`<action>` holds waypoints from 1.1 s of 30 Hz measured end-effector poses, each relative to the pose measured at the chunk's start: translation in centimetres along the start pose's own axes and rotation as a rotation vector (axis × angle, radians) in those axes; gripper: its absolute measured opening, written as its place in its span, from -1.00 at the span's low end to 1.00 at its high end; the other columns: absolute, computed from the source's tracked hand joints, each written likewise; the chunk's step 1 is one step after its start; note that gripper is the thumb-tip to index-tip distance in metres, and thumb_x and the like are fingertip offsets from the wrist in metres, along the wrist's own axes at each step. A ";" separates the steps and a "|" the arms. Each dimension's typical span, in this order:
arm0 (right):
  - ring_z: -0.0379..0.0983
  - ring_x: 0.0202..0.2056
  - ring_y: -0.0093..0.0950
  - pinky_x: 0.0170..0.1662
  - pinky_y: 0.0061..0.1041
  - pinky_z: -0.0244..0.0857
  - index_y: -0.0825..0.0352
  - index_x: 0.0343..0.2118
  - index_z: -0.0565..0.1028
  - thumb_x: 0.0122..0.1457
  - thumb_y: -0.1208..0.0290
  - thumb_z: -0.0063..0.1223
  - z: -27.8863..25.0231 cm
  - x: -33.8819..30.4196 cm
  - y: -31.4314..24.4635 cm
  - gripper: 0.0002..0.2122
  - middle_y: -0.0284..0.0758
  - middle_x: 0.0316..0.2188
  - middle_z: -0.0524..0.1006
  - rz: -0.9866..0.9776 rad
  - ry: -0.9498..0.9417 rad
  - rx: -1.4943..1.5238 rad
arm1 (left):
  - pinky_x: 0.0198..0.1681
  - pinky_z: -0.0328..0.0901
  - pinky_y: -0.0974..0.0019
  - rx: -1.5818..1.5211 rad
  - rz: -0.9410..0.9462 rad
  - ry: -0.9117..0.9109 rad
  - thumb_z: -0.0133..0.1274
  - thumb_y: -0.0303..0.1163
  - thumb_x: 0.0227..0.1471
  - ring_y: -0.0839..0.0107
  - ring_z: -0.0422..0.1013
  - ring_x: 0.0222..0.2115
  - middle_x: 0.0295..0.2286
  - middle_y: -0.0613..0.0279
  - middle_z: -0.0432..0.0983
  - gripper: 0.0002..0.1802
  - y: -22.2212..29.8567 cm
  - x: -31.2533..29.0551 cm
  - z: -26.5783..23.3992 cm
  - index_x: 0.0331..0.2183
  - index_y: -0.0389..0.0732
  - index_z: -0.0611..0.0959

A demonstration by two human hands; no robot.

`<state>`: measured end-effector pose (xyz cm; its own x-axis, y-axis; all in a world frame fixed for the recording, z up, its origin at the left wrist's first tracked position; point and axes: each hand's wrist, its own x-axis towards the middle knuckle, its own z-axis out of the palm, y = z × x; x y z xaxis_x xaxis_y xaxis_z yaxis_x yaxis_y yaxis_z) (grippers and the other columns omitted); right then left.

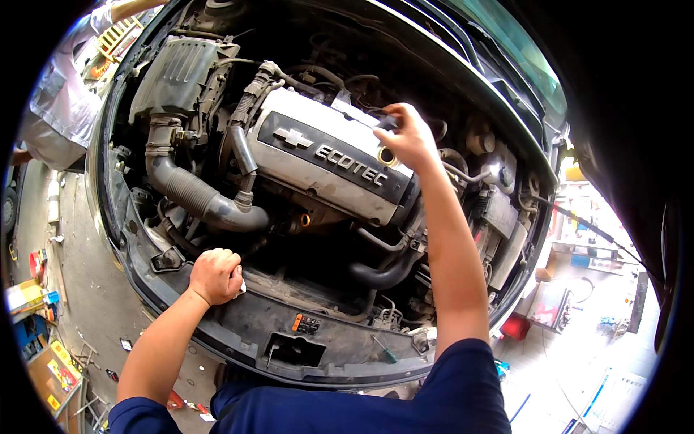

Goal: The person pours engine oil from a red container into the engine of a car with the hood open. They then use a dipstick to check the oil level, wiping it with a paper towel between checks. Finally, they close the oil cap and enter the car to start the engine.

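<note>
Under the raised hood lies an engine with a silver and black cover. Near the cover's right end, the round oil filler opening is uncovered and has a yellowish rim. Just above and behind that opening, my right hand pinches a dark oil filler cap, apart from the hole. My left hand is closed and rests on the black front panel. A bit of white cloth or paper pokes out of it; most is hidden by the fingers.
A ribbed black intake hose runs from the air filter box at left. An orange dipstick ring stands before the cover. A small screwdriver lies on the front panel. Another person stands at far left.
</note>
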<state>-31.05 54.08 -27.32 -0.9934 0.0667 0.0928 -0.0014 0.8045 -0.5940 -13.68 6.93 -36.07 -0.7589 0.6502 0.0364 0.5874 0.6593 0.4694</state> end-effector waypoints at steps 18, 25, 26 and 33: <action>0.50 0.11 -0.13 0.22 -0.25 0.38 0.28 0.04 0.60 0.03 0.54 0.43 -0.5 -5.5 4.5 -0.55 -0.17 0.03 0.59 -0.202 -0.087 -0.104 | -0.28 0.35 -0.02 -0.049 -0.006 0.008 0.09 -0.36 -0.04 -0.01 0.43 -0.41 -0.51 0.07 0.42 -0.86 0.1 0.3 -0.2 -0.51 -0.19 0.48; 0.49 0.10 -0.07 0.19 -0.23 0.41 0.26 0.03 0.61 0.02 0.57 0.42 -1.4 -4.3 3.7 -0.55 -0.15 0.02 0.54 -0.284 -0.205 -0.134 | -0.28 0.34 -0.02 -0.052 -0.004 0.015 0.09 -0.35 -0.04 -0.01 0.43 -0.41 -0.51 0.07 0.43 -0.85 0.1 0.1 -0.3 -0.51 -0.19 0.48; 0.49 0.10 -0.08 0.19 -0.24 0.41 0.25 0.03 0.62 0.00 0.57 0.43 -1.6 -4.1 4.0 -0.54 -0.15 0.02 0.54 -0.289 -0.222 -0.141 | -0.27 0.35 -0.02 -0.054 -0.001 0.014 0.09 -0.35 -0.03 -0.01 0.43 -0.41 -0.50 0.07 0.43 -0.85 0.1 0.3 -0.2 -0.50 -0.19 0.49; 0.49 0.08 -0.12 0.14 -0.24 0.43 0.24 0.02 0.63 -0.02 0.59 0.45 -2.6 -1.9 2.5 -0.53 -0.20 -0.03 0.53 -0.282 -0.426 -0.358 | -0.27 0.36 0.02 -0.036 0.000 0.012 0.12 -0.34 -0.02 0.04 0.45 -0.41 -0.51 0.12 0.45 -0.86 -0.1 0.1 -0.1 -0.50 -0.16 0.51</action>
<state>-28.86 57.50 -26.96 -0.9186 -0.3595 -0.1640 -0.3058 0.9096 -0.2811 -13.80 6.88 -36.04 -0.7621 0.6457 0.0473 0.5774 0.6450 0.5006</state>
